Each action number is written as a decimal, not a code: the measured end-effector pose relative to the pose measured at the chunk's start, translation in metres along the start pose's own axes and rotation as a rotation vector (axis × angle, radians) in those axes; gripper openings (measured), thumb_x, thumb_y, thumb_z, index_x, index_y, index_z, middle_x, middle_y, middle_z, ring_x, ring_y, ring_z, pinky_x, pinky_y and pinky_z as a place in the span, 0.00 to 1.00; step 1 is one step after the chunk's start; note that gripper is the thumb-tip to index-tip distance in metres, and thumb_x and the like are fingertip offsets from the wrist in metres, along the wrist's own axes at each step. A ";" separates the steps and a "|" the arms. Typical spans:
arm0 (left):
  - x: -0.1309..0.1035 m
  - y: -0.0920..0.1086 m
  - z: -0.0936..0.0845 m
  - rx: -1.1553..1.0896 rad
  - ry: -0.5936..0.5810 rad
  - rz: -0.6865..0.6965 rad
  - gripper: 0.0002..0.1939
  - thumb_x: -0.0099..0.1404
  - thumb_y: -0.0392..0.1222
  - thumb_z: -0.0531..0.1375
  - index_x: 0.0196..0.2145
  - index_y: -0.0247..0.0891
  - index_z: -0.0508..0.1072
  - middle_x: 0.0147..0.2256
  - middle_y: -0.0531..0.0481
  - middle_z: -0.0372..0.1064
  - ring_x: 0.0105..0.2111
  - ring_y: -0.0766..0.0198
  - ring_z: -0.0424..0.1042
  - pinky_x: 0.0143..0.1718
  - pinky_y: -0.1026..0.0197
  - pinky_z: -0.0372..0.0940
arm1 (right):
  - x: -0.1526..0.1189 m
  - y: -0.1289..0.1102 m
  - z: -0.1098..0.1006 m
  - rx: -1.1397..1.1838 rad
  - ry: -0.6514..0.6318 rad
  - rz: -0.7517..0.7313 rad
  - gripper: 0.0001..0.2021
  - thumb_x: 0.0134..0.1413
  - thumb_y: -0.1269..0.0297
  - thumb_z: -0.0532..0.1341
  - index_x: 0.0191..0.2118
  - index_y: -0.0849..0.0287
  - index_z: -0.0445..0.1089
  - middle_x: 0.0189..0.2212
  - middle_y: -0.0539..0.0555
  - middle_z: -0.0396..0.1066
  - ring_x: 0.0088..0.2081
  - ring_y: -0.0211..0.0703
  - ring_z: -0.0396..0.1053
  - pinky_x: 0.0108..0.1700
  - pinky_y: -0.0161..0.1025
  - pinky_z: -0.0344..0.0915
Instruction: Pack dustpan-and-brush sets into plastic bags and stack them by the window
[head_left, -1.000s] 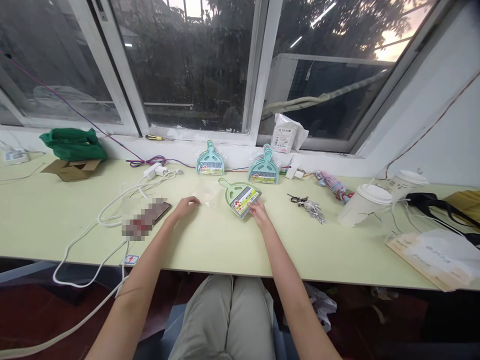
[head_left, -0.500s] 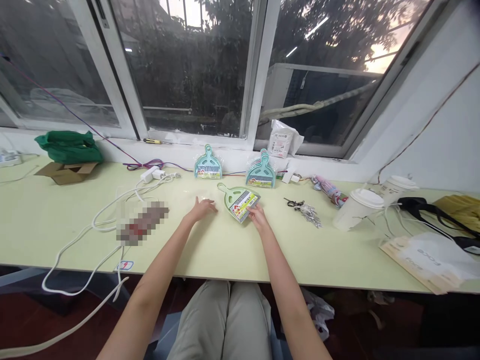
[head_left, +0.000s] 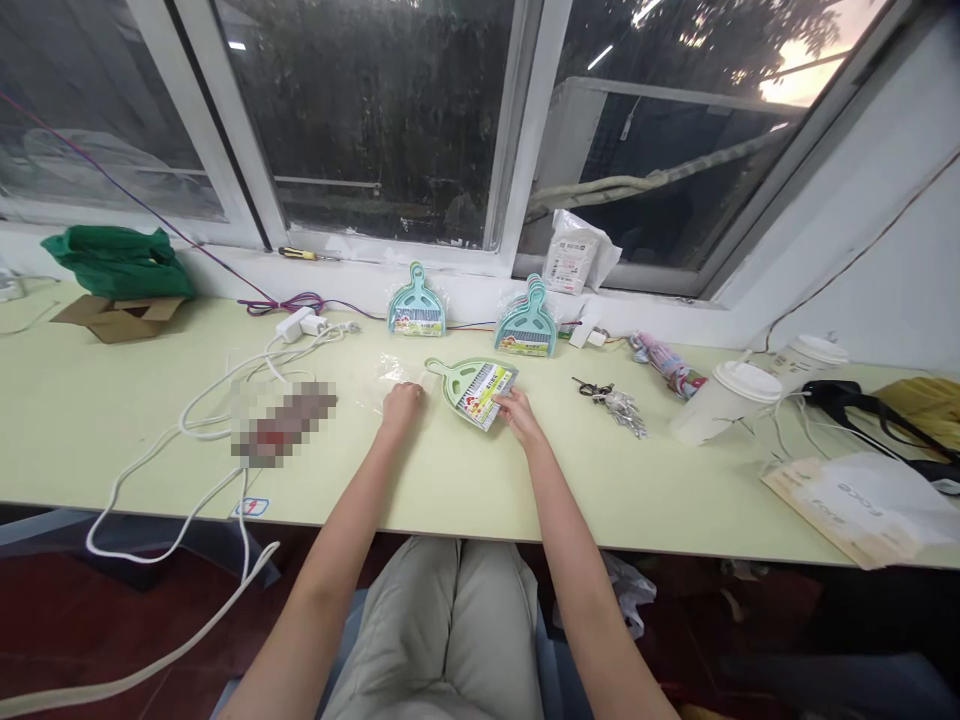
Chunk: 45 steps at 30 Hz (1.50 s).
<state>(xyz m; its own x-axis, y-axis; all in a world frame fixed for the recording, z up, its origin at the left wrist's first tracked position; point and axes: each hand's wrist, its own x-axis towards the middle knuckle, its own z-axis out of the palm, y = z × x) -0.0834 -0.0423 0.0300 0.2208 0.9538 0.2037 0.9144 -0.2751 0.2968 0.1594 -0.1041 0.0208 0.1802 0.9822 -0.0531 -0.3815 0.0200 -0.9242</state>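
Note:
A small green dustpan and brush set (head_left: 461, 378) with a printed card lies tilted over the table, its handle pointing left. My right hand (head_left: 517, 412) grips its lower right edge, thumb over the card. To the left, my left hand (head_left: 403, 403) is closed, fingers curled down on a clear plastic bag (head_left: 388, 372) on the tabletop. Behind stand a wrapped blue-green dustpan set (head_left: 417, 300) and, further right, a stack of similar wrapped sets (head_left: 527, 318), both against the sill.
White cables and a power strip, partly blurred out, lie left, near a cardboard box (head_left: 120, 318) under a green bag (head_left: 116, 262). On the right are keys (head_left: 619, 408), a folded umbrella (head_left: 667, 365), lidded paper cups (head_left: 726, 402) and a paper bag (head_left: 862, 505).
My left hand has gone from spread fingers to closed, moving slightly right onto the clear bag. My right hand keeps its hold on the green dustpan set. The view has tilted down a little.

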 end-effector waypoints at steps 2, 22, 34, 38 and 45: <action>-0.001 0.002 -0.001 0.024 -0.006 -0.007 0.13 0.61 0.33 0.52 0.36 0.36 0.77 0.40 0.37 0.73 0.43 0.51 0.71 0.40 0.57 0.64 | -0.003 -0.002 0.001 -0.041 -0.045 0.026 0.15 0.42 0.74 0.66 0.40 0.58 0.69 0.35 0.52 0.78 0.36 0.44 0.77 0.39 0.40 0.75; -0.008 0.007 0.002 -0.157 0.202 0.076 0.26 0.65 0.30 0.48 0.59 0.40 0.66 0.54 0.41 0.68 0.54 0.54 0.67 0.52 0.56 0.64 | -0.012 0.002 0.026 -0.088 -0.032 0.164 0.05 0.45 0.77 0.63 0.31 0.63 0.74 0.30 0.54 0.79 0.33 0.42 0.77 0.38 0.37 0.76; -0.024 0.035 -0.019 -0.456 0.521 0.077 0.26 0.67 0.47 0.54 0.61 0.38 0.58 0.65 0.39 0.48 0.67 0.53 0.43 0.66 0.43 0.37 | -0.013 0.014 0.038 0.039 0.014 -0.006 0.11 0.39 0.70 0.71 0.32 0.60 0.72 0.32 0.54 0.79 0.35 0.46 0.77 0.39 0.41 0.76; -0.017 0.020 -0.027 -0.646 0.781 -0.427 0.42 0.66 0.54 0.55 0.67 0.38 0.37 0.68 0.35 0.32 0.68 0.53 0.36 0.65 0.44 0.42 | -0.012 0.014 0.040 0.122 0.067 -0.057 0.14 0.37 0.67 0.72 0.33 0.59 0.71 0.34 0.53 0.78 0.38 0.47 0.77 0.40 0.41 0.75; -0.003 0.024 -0.007 -1.505 -0.022 -0.101 0.35 0.65 0.58 0.54 0.65 0.44 0.51 0.55 0.41 0.67 0.51 0.55 0.71 0.50 0.52 0.66 | -0.012 0.010 0.042 0.160 0.038 -0.055 0.15 0.35 0.66 0.72 0.31 0.59 0.70 0.32 0.55 0.78 0.40 0.50 0.76 0.42 0.43 0.75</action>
<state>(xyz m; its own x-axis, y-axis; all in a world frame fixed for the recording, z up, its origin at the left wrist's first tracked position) -0.0642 -0.0525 0.0436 0.1974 0.9735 0.1151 -0.2629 -0.0606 0.9629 0.1154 -0.1077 0.0282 0.2381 0.9710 -0.0212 -0.5086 0.1061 -0.8544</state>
